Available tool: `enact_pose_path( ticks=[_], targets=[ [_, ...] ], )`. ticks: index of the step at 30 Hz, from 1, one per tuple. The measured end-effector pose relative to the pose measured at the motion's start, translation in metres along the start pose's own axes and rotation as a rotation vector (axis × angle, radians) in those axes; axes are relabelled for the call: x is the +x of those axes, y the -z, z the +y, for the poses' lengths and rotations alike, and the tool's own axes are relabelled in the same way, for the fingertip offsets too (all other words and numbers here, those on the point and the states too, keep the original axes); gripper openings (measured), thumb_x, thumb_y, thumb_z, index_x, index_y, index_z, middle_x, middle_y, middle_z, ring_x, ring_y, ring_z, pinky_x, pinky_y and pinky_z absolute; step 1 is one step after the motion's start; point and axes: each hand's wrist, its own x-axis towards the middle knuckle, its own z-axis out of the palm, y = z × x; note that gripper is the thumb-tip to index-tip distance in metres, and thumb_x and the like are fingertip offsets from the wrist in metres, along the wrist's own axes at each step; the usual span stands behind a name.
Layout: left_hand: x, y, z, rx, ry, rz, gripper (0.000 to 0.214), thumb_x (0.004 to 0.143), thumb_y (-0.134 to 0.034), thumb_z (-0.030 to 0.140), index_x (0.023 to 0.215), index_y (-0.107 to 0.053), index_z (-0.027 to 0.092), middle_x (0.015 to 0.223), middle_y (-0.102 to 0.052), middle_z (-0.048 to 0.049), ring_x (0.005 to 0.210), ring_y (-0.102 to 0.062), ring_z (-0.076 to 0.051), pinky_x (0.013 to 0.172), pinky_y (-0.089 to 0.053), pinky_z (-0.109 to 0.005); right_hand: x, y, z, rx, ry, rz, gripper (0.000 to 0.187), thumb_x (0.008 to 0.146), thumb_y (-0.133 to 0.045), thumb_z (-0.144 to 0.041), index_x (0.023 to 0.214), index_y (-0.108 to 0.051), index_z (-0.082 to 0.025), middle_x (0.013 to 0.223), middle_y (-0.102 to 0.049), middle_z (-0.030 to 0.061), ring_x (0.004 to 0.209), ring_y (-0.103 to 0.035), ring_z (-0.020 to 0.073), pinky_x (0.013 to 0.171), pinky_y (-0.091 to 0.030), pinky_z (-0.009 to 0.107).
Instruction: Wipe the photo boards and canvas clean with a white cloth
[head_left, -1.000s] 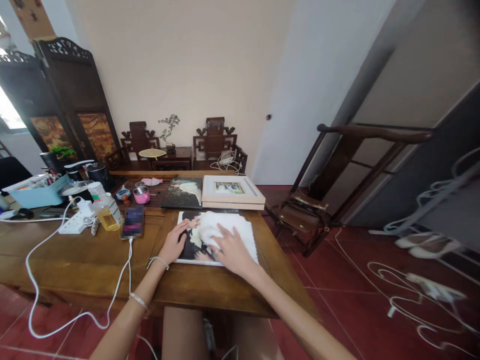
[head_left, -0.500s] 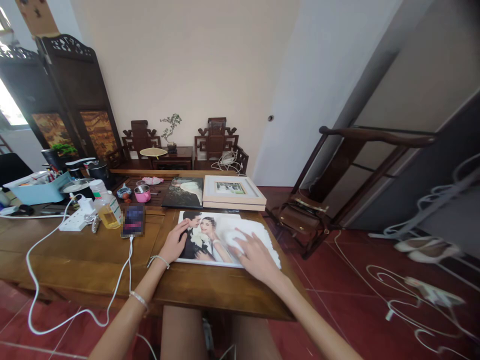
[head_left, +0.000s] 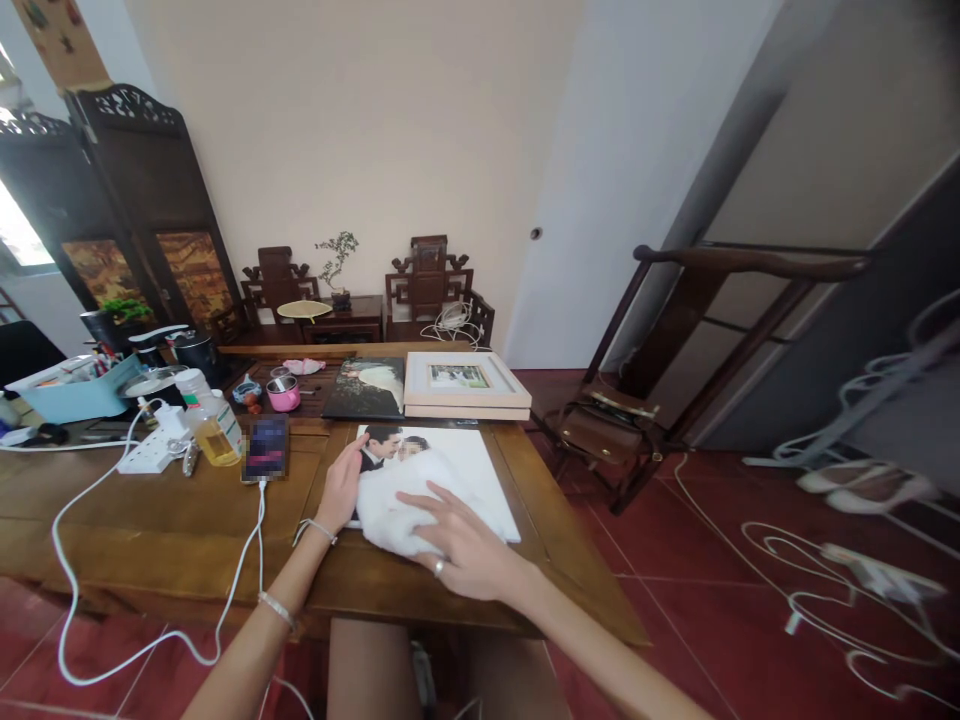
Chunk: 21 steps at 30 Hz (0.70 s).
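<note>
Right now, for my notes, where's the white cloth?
In the head view, the white cloth lies below centre, slightly left, under the right hand, on the photo panel.

I've got daylight glaring through the window (head_left: pixel 22 228) at far left, deep shadow at right, pale shoes (head_left: pixel 862 488) there soft and stretched, smartphone screen (head_left: pixel 265 446) pixelated

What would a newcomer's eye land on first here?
The white cloth under the spread right hand, covering part of a photo print near the table's front edge, with the left hand at the print's left side. Then the tall dark wooden chair right of the table, a brown bag at its seat.
</note>
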Motion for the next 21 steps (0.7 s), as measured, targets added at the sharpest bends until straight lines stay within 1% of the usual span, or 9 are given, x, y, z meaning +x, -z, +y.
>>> enact_pose_path(
  ticks=[2, 4, 6, 8, 11, 13, 15, 18, 21],
  targets=[
    [0.0, -0.001, -0.003, 0.093, -0.021, -0.062, 0.038, 0.087, -0.043, 0.03, 0.121, -0.054, 0.019, 0.127, -0.055, -0.0073, 0.12, -0.048, -0.02, 0.105, -0.032, -0.038, -0.01, 0.006, 0.014, -0.011, -0.102, 0.034, 0.024, 0.086, -0.044, -0.028, 0.097, -0.065, -0.02, 0.128, -0.053, 0.0091, 0.124, -0.04, 0.0199, 0.109, -0.017, 0.04],
    [0.0, -0.002, -0.005, 0.148, -0.039, -0.118, 0.038, 0.084, -0.046, 0.025, 0.121, -0.054, 0.02, 0.128, -0.055, -0.007, 0.12, -0.048, -0.02, 0.105, -0.033, -0.039, -0.01, 0.011, 0.031, -0.014, -0.236, 0.095, 0.029, 0.088, -0.041, -0.033, 0.102, -0.064, -0.02, 0.128, -0.053, 0.0095, 0.121, -0.043, 0.0224, 0.108, -0.02, 0.042],
    [0.0, -0.003, -0.007, 0.167, -0.048, -0.139, 0.037, 0.084, -0.044, 0.021, 0.119, -0.055, 0.019, 0.128, -0.054, -0.0071, 0.12, -0.048, -0.019, 0.106, -0.033, -0.039, 0.0, 0.013, 0.048, 0.02, -0.362, 0.164, 0.032, 0.089, -0.039, -0.037, 0.102, -0.064, -0.021, 0.121, -0.058, 0.0084, 0.116, -0.047, 0.0243, 0.105, -0.023, 0.043],
    [0.001, -0.003, -0.008, 0.175, -0.058, -0.15, 0.036, 0.083, -0.044, 0.019, 0.117, -0.057, 0.019, 0.128, -0.055, -0.0074, 0.121, -0.048, -0.019, 0.106, -0.033, -0.039, 0.02, 0.014, 0.06, 0.069, -0.429, 0.207, 0.035, 0.09, -0.035, -0.039, 0.101, -0.063, -0.022, 0.112, -0.064, 0.0066, 0.109, -0.053, 0.0246, 0.1, -0.03, 0.041],
    [0.001, -0.002, -0.008, 0.178, -0.078, -0.161, 0.035, 0.082, -0.044, 0.017, 0.113, -0.06, 0.018, 0.126, -0.056, -0.0071, 0.121, -0.048, -0.019, 0.106, -0.034, -0.039, 0.061, 0.01, 0.067, 0.118, -0.433, 0.212, 0.041, 0.093, -0.027, -0.042, 0.1, -0.063, -0.022, 0.1, -0.068, 0.0049, 0.096, -0.06, 0.0225, 0.086, -0.04, 0.034],
    [0.002, -0.002, -0.008, 0.18, -0.082, -0.162, 0.034, 0.082, -0.044, 0.016, 0.11, -0.062, 0.019, 0.124, -0.058, -0.0068, 0.12, -0.049, -0.019, 0.105, -0.034, -0.04, 0.085, 0.005, 0.065, 0.14, -0.43, 0.204, 0.042, 0.093, -0.027, -0.043, 0.099, -0.063, -0.022, 0.095, -0.069, 0.004, 0.091, -0.062, 0.0214, 0.08, -0.042, 0.031],
    [0.002, -0.001, -0.009, 0.191, -0.07, -0.149, 0.032, 0.081, -0.046, 0.016, 0.107, -0.064, 0.02, 0.119, -0.061, -0.0066, 0.117, -0.052, -0.02, 0.104, -0.036, -0.041, 0.101, 0.0, 0.061, 0.148, -0.421, 0.2, 0.041, 0.092, -0.029, -0.044, 0.099, -0.063, -0.023, 0.098, -0.069, 0.0034, 0.092, -0.061, 0.0216, 0.081, -0.041, 0.03],
    [0.002, -0.002, -0.009, 0.216, -0.037, -0.13, 0.03, 0.08, -0.047, 0.016, 0.103, -0.066, 0.019, 0.115, -0.064, -0.0074, 0.115, -0.054, -0.021, 0.103, -0.037, -0.042, 0.102, -0.003, 0.055, 0.145, -0.397, 0.198, 0.039, 0.091, -0.032, -0.045, 0.099, -0.063, -0.023, 0.108, -0.066, 0.0029, 0.101, -0.058, 0.0221, 0.088, -0.038, 0.032],
    [0.002, -0.002, -0.008, 0.199, -0.032, -0.136, 0.031, 0.08, -0.046, 0.016, 0.104, -0.065, 0.019, 0.118, -0.062, -0.0075, 0.116, -0.053, -0.021, 0.104, -0.036, -0.043, 0.077, 0.004, 0.06, 0.136, -0.394, 0.197, 0.04, 0.092, -0.03, -0.043, 0.104, -0.062, -0.023, 0.112, -0.064, 0.0024, 0.105, -0.055, 0.0212, 0.094, -0.034, 0.033]
  ],
)
